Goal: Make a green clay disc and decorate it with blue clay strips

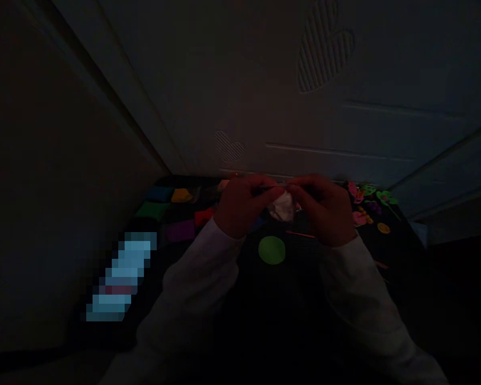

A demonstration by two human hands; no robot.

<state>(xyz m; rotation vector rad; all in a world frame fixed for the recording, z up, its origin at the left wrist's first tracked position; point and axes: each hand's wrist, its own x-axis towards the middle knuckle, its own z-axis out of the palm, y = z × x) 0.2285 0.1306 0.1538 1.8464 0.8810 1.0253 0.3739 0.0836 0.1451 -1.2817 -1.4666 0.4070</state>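
Note:
Both hands meet at the far side of the dark table. My left hand point(245, 206) and my right hand point(324, 207) are closed, fingertips almost touching. Between them runs a thin pale strip point(273, 185), pinched from both sides; the dim light hides its exact kind. A whitish crumpled thing point(282, 207) shows just below the fingertips, and I cannot tell whether it is held or lies behind. Nearer to me, a flat green disc point(271, 250) lies on the table. A thin reddish stick point(300, 234) rests close to my right wrist.
Coloured packets, among them a purple one point(180, 231), a green one point(151, 210) and a yellow one point(181, 194), lie at left. A lit, blurred-out screen point(122, 278) is nearer. Small flower-like shapes point(361, 200) and a yellow round piece point(383, 228) lie right. A panel with hearts point(324, 51) stands behind.

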